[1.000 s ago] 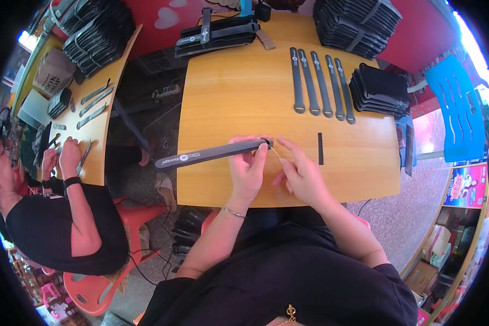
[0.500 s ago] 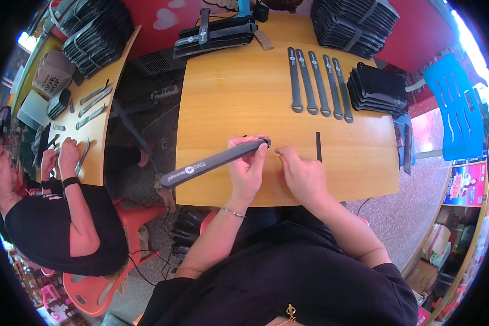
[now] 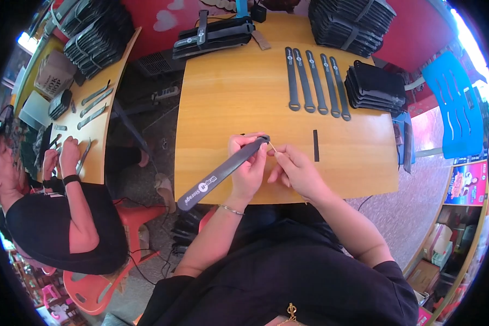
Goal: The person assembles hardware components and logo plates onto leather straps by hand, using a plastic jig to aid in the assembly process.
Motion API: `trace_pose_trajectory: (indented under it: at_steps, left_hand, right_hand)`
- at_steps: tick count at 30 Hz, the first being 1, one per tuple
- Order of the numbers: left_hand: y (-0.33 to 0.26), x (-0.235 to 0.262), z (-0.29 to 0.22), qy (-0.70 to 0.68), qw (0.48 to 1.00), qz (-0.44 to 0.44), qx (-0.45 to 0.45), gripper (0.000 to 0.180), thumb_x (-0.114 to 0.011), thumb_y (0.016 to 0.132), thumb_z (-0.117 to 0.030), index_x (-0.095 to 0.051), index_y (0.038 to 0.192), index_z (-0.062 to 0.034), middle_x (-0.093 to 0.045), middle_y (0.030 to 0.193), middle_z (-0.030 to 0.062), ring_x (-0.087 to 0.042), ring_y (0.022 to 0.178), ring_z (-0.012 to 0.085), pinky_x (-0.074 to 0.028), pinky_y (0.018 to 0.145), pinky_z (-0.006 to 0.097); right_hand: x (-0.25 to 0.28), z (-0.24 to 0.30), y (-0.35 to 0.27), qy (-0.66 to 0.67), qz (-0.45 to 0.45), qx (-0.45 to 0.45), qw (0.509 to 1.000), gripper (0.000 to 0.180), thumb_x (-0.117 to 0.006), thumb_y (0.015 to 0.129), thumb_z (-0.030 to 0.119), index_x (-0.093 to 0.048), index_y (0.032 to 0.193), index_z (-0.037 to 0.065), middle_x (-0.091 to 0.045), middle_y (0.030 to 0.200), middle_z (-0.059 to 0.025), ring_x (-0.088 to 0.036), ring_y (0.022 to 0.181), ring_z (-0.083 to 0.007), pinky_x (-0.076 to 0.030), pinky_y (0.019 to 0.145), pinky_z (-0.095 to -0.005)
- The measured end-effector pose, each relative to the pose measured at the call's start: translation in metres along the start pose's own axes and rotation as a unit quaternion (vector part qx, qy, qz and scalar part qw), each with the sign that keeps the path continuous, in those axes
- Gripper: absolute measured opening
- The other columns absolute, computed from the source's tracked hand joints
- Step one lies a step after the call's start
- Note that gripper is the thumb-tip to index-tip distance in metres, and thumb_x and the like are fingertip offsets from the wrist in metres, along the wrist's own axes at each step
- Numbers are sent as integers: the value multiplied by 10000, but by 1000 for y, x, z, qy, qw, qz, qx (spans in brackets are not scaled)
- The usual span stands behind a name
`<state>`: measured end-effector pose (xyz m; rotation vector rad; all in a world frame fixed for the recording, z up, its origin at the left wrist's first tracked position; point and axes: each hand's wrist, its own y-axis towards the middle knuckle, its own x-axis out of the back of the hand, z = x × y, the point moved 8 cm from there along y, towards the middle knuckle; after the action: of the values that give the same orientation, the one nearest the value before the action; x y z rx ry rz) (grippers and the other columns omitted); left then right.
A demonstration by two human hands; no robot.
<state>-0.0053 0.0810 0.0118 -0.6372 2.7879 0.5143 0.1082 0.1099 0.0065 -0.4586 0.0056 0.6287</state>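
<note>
Pinched in my left hand point(image 3: 249, 167) is a dark grey storage strap point(image 3: 218, 175) with white printing. Its free end slants down to the left past the table's near edge, and its other end lies at my fingertips. My right hand point(image 3: 297, 172) closes on a thin, light-coloured stick point(image 3: 273, 147) whose tip meets the strap's end by my left thumb. What the stick touches there is too small to make out. A short black strip point(image 3: 316, 145) lies on the table to the right of my right hand.
Several matching straps point(image 3: 308, 81) lie side by side on the wooden table point(image 3: 228, 98). Dark bundles point(image 3: 375, 87) are stacked at its right, with taller stacks point(image 3: 353, 24) behind. More straps point(image 3: 214, 41) are piled at the back left. A co-worker point(image 3: 65, 217) sits at another table on the left.
The strap's free end has swung downward and toward me. My right hand has shifted slightly, its lower fingers opening out, and more of the stick shows.
</note>
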Motion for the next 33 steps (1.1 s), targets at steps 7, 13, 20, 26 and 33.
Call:
trace_pose_trajectory:
  at_steps: [7,13,20,26,33]
  left_hand:
    - [3,2,-1,9,1000,-4,-9,236,-540,865,61,-388,1013,-41,-527,1073,160,-557,950,144,-486,769,229]
    - [1,0,3,7,1000,17,1,247,-544,855,75,-389,1012,-36,-508,1045,135,-549,994,168,-479,817,250]
    - [0,-5,-2,12,999,17,-26,253,-542,851,82,-392,1013,-42,-506,1056,134,-553,990,174,-473,830,267]
    - [1,-6,7,-10,999,50,15,235,-516,867,76,-391,1021,-49,-552,1061,118,-565,1019,204,-473,870,328]
    - [-1,2,23,-179,968,-3,174,235,-522,882,37,-398,1045,-77,-580,1006,104,-586,1000,216,-494,863,356]
  right_hand:
    - [3,-4,2,18,16,7,1000,188,-399,969,159,-521,1029,30,-614,646,-81,-464,463,-95,-370,457,-207]
    - [13,33,-12,-522,-136,232,810,111,-502,903,141,-540,988,80,-626,680,-135,-636,600,-257,-482,527,-327]
    - [-1,-4,0,62,-6,19,998,173,-424,968,166,-478,1085,50,-626,689,-106,-406,442,-73,-314,418,-200]
    - [12,18,4,-140,-85,133,978,229,-486,935,117,-426,1144,44,-645,663,-99,-554,493,-155,-416,470,-265]
    - [12,43,-8,-276,-80,239,927,171,-559,888,107,-513,1049,71,-651,679,-111,-664,649,-258,-500,574,-333]
